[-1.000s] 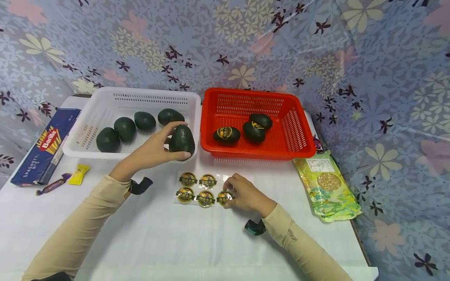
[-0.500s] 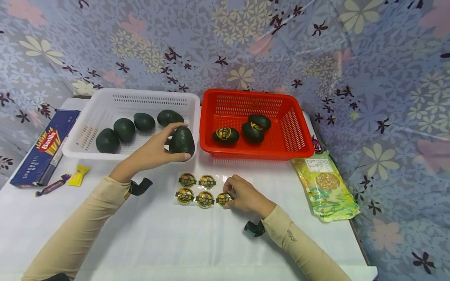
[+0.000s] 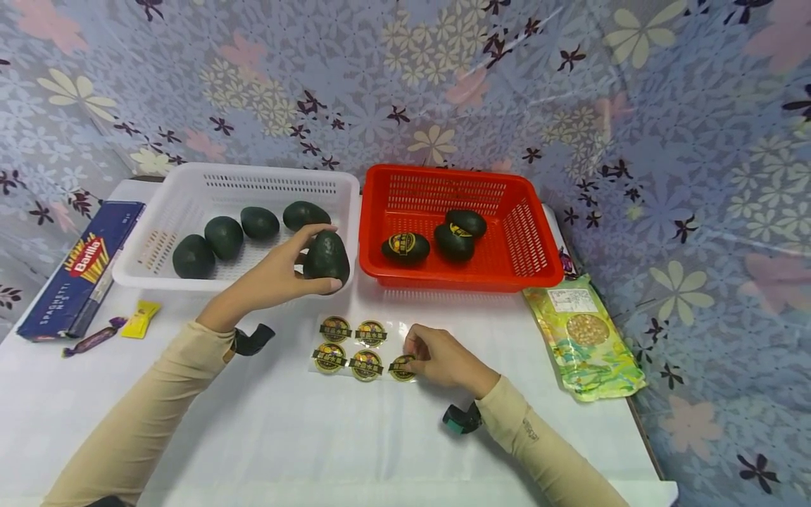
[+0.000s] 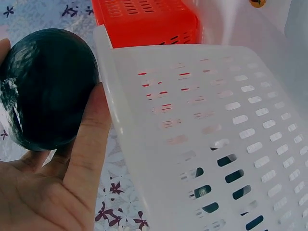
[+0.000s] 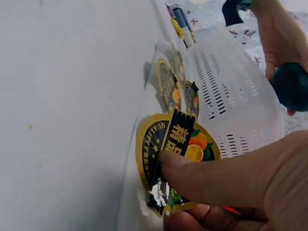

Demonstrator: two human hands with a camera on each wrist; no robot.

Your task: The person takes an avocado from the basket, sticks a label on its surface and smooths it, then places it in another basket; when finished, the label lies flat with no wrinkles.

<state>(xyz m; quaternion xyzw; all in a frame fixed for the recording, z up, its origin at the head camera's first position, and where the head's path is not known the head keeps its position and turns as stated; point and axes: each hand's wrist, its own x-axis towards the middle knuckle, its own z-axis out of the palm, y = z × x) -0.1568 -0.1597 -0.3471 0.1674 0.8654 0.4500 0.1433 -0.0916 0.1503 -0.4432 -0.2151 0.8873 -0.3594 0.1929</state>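
Observation:
My left hand (image 3: 285,271) grips a dark green avocado (image 3: 327,255) at the right front corner of the white basket (image 3: 190,283). In the left wrist view the avocado (image 4: 53,91) sits between thumb and fingers beside the basket's rim. My right hand (image 3: 446,358) is low over the table, pinching the edge of a round black-and-gold sticker (image 3: 400,367). The right wrist view shows the thumb on top of this sticker (image 5: 180,137) and fingers beneath. Several matching stickers (image 3: 365,365) lie left of it on a clear backing sheet.
Several avocados (image 3: 224,237) lie in the white basket. A red basket (image 3: 456,283) beside it holds 3 avocados with stickers (image 3: 405,248). At left are a spaghetti box (image 3: 79,271), a purple-wrapped candy (image 3: 95,339) and a yellow packet (image 3: 141,319). A green-yellow bag (image 3: 586,338) lies at right.
The right hand has shifted slightly rightward relative to the stickers, its fingers still at the same one. The left hand keeps its grip on the avocado in nearly the same place.

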